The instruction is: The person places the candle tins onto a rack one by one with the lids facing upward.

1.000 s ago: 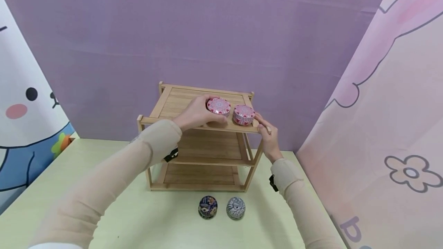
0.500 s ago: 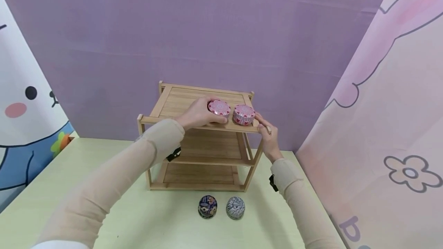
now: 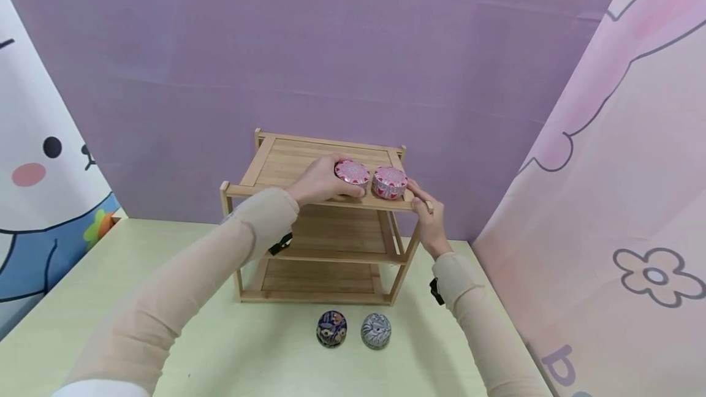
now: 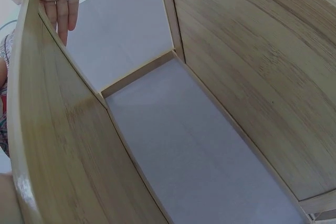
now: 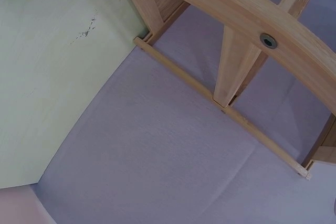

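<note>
In the head view my left hand (image 3: 322,182) grips a round pink patterned tin (image 3: 352,173) from its left side, thumb in front and fingers behind. The tin is at the front of the top board of a wooden three-tier shelf (image 3: 325,256). Just right of it sits a second pink tin (image 3: 390,183), with a narrow gap between them. My right hand (image 3: 430,219) holds the shelf's front right top corner, its fingertips close beside the second tin. In the left wrist view, fingers (image 4: 62,9) of the right hand show past the board's end.
A dark blue patterned tin (image 3: 331,329) and a grey-white patterned tin (image 3: 376,331) stand on the pale green table (image 3: 220,348) before the shelf. A purple backdrop (image 3: 342,48) rises behind, and printed panels flank both sides.
My left hand has shifted slightly right and towards me with its pink tin, narrowing the gap to the second tin. The right hand has stayed on the shelf corner.
</note>
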`<action>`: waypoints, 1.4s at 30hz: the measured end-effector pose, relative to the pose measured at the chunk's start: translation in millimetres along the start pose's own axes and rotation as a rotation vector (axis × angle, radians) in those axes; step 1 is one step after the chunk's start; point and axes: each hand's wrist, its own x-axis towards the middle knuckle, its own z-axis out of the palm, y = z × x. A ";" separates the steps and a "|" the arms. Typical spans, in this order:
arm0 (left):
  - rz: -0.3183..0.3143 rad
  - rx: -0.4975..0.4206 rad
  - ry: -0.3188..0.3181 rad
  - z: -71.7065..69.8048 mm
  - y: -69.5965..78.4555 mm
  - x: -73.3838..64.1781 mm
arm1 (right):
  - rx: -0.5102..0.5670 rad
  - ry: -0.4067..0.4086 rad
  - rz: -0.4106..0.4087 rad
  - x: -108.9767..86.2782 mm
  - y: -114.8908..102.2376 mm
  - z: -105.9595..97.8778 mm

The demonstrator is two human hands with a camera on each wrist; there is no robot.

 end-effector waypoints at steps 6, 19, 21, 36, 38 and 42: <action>0.020 0.028 -0.019 -1.4 0.4 0.6 | 0.018 0.003 0.005 0.1 2.0 -0.2; 0.037 0.095 -0.081 -4.7 2.2 0.2 | 0.016 -0.006 0.016 0.0 1.3 -0.6; 0.041 0.104 -0.083 -4.6 2.0 0.9 | 0.018 -0.003 0.013 0.2 2.1 -0.7; 0.023 0.042 -0.125 -2.2 3.3 -0.4 | 0.000 -0.007 -0.006 -0.5 1.7 -0.8; 0.013 0.028 -0.129 -2.5 3.5 -0.2 | 0.002 -0.006 -0.006 -0.5 2.4 -0.8; -0.010 0.014 -0.129 -3.9 3.0 0.2 | 0.000 -0.004 -0.003 -0.7 3.5 -0.5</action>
